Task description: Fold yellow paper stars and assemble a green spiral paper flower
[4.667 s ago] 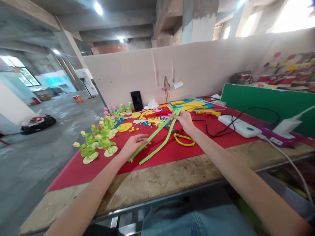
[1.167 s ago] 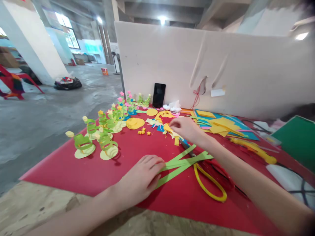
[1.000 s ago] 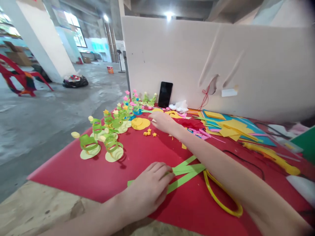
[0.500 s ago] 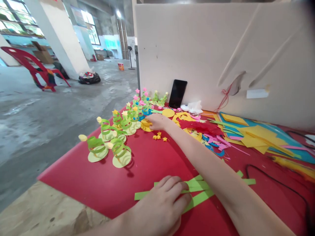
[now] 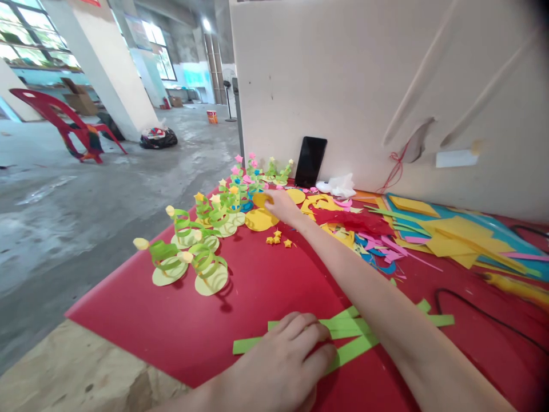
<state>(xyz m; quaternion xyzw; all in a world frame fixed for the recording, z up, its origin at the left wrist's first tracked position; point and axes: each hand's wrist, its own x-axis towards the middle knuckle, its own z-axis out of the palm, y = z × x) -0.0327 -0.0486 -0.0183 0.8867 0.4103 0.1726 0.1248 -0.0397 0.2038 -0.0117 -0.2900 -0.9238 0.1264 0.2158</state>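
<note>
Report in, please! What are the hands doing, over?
Left hand resting on green strips. Right hand pinching a yellow disc; small yellow stars nearby. Right forearm crosses in front of the strips, hiding part of them.

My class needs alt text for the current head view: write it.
A person's right hand pinches a yellow paper disc while the left hand lies over green paper strips on a red work surface. To the left stand green paper spirals on round bases; behind, a dark phone leans against a pale panel.
</note>
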